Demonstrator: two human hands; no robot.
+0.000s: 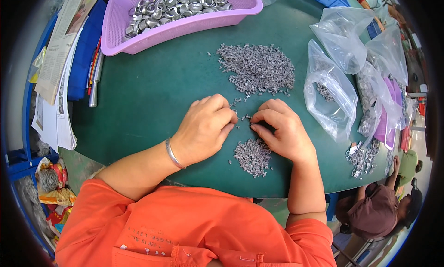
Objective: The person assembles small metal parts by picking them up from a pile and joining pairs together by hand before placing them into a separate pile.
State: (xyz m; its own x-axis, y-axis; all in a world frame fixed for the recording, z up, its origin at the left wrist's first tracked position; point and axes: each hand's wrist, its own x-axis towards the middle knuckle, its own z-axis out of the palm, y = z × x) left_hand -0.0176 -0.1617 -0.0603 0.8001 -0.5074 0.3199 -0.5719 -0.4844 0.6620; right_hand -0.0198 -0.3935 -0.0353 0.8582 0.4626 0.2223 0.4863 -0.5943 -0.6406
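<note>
A large pile of tiny grey metal parts (256, 69) lies on the green tabletop (152, 89), and a smaller pile of the same parts (253, 158) is nearer to me. Between the two piles, my left hand (206, 123) is closed, thumb against fingertips, beside a few loose parts. Facing it, my right hand (284, 130) is also pinched, its fingertips just above the small pile. Anything in either pinch is too small or hidden to make out. A silver bangle (172, 154) circles my left wrist.
A purple basket (185, 23) of silver metal rings stands at the far left. Papers (60, 73) and a blue bin (88, 54) line the left edge. Clear plastic bags (330, 93) and a heap of metal pieces (362, 158) lie right. Another person (377, 211) sits beyond the right edge.
</note>
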